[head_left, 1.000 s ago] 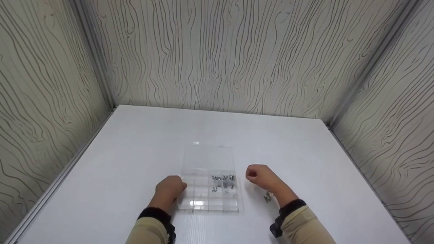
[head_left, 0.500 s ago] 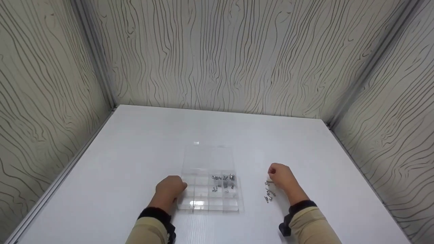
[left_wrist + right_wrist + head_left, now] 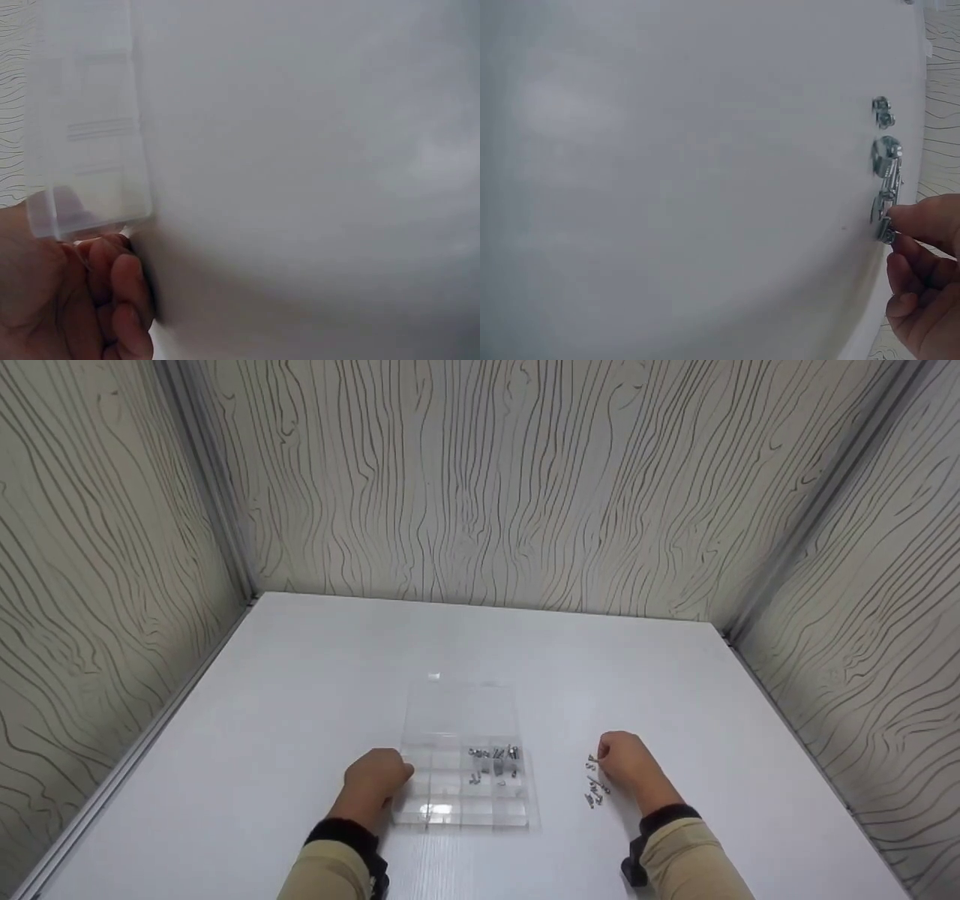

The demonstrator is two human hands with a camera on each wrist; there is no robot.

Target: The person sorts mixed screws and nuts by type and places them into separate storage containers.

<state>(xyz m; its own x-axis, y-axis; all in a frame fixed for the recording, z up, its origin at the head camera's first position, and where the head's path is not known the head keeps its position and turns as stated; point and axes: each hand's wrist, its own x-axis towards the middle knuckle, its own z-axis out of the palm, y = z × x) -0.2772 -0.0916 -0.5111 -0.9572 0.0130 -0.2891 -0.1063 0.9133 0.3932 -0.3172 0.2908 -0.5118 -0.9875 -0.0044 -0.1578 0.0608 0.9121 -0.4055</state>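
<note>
right hand [image 3: 931, 300] at metal fasteners [image 3: 886, 159], white tabletop [image 3: 690, 157]

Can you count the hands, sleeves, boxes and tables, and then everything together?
Hands: 2, left hand and right hand
Sleeves: 2, left sleeve and right sleeve
Boxes: 1 clear box
Tables: 1 white table
Total: 6, leaving out the small metal pieces, too bunched to count

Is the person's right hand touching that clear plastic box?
Apart. The head view shows it: a strip of white table lies between the right hand and the clear box.
</note>
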